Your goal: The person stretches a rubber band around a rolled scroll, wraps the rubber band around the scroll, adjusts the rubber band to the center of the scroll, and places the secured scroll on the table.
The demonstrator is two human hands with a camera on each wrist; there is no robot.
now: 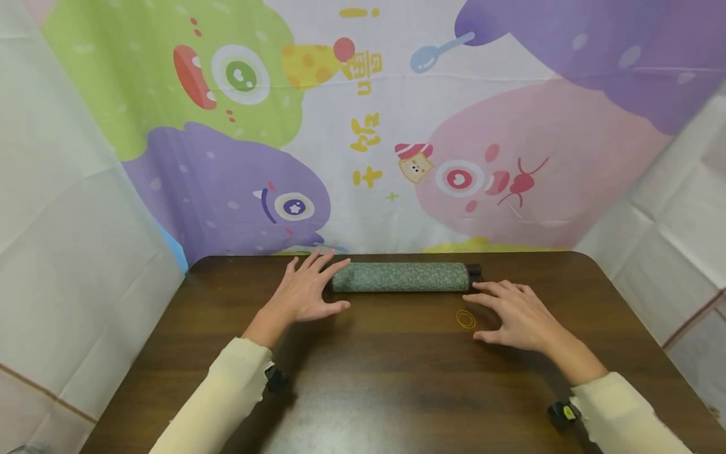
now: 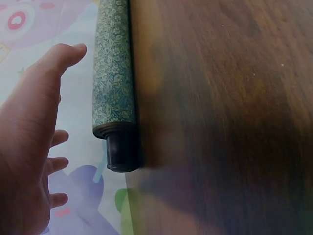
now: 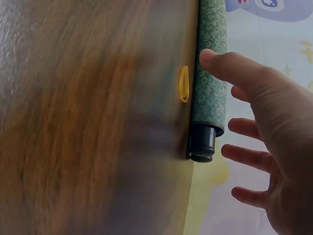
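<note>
A rolled-up scroll (image 1: 403,277) with green floral backing lies along the far side of the dark wooden table. Black roller ends stick out of it; one knob (image 2: 122,152) shows in the left wrist view, and a pair of black ends (image 3: 202,141) in the right wrist view. My left hand (image 1: 306,291) is spread at the scroll's left end, fingers apart and holding nothing. By the right end hovers my right hand (image 1: 516,315), its thumb and fingers parted around air. A looped yellow rubber band (image 1: 458,315) lies on the table between the scroll and my right thumb.
Behind the table (image 1: 374,391) hangs a white cloth (image 1: 329,126) printed with cartoon monsters, close to the table's far edge. Pale panels (image 1: 68,208) stand at the left and right sides.
</note>
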